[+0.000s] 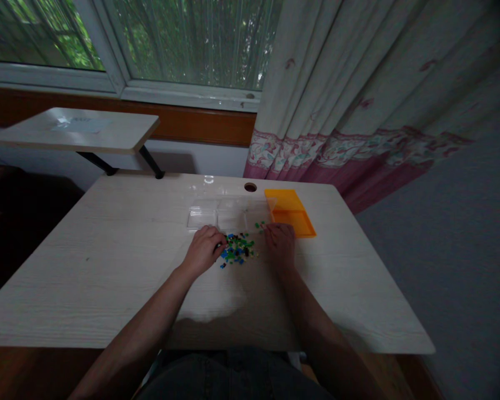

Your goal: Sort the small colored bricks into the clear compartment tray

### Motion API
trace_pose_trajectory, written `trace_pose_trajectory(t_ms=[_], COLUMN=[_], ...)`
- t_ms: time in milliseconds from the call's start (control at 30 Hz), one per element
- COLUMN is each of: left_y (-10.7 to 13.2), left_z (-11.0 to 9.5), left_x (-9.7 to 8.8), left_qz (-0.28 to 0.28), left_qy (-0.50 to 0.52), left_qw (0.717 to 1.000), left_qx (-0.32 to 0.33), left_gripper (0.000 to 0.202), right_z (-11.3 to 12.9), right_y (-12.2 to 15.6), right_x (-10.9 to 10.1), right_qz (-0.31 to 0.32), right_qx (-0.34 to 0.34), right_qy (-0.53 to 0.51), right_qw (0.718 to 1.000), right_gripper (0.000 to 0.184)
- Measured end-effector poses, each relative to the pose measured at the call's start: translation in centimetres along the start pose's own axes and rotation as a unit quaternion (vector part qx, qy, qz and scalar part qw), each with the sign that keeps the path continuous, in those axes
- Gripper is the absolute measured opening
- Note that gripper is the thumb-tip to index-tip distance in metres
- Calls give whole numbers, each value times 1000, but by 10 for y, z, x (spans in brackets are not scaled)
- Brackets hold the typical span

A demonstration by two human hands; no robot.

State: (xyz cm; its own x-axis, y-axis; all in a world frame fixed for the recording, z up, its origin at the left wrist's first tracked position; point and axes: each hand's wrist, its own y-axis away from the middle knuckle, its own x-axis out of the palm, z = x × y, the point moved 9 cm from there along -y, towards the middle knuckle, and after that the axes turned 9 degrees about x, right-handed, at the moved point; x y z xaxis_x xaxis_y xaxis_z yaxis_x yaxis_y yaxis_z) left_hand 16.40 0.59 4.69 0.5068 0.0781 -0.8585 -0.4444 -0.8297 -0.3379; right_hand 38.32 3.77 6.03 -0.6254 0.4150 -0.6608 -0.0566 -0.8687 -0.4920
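Note:
A loose pile of small building bricks (235,250), in blue, green, black and cream, lies on the pale wooden table (120,266). At the pile's left edge is my left hand (204,248), its fingers curled into a pinch; what they hold is too small to make out. My right hand (281,243) is closed to the right of the pile, beside a few green bricks (258,225), and its fingertips are partly hidden. Behind the hands sits a clear plastic box (203,210) with compartments. An orange box (304,225) stands open just beyond my right hand.
A raised shelf (120,130) on black legs (150,161) stands at the table's back left, with a sheet (83,125) on it. A round cable hole (250,187) is near the back edge. A curtain (316,111) hangs at the right by the window.

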Motion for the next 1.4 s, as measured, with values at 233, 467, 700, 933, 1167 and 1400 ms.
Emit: trace_pose_trajectory(t_ms=[233,467,700,933,1167,1400], left_y=[-2,-4,-5,-5,-7,-5], left_z=[3,6,4,-3,-6,-4], left_x=[-11,-6,3,-1,-13,-11], left_qz=[-75,-126,-136,-127,-100,-53], left_qy=[74,172,185,173,83,36], left_qw=[994,976,972,976,991,998], left_qx=[-17,-42,-40,-40,-15,28], left_gripper=[12,17,23,25,26,19], right_z=[44,64,66,72,46,-7], right_y=[19,35,35,38,20,-3], right_x=[17,31,26,25,17,-6], right_qz=[91,113,77,78,49,-39], right_qx=[-127,-163,-154,-167,-88,54], right_qy=[-38,-30,-19,-15,-24,33], right_qw=[987,980,985,983,995,997], right_gripper=[23,25,19,19,22,26])
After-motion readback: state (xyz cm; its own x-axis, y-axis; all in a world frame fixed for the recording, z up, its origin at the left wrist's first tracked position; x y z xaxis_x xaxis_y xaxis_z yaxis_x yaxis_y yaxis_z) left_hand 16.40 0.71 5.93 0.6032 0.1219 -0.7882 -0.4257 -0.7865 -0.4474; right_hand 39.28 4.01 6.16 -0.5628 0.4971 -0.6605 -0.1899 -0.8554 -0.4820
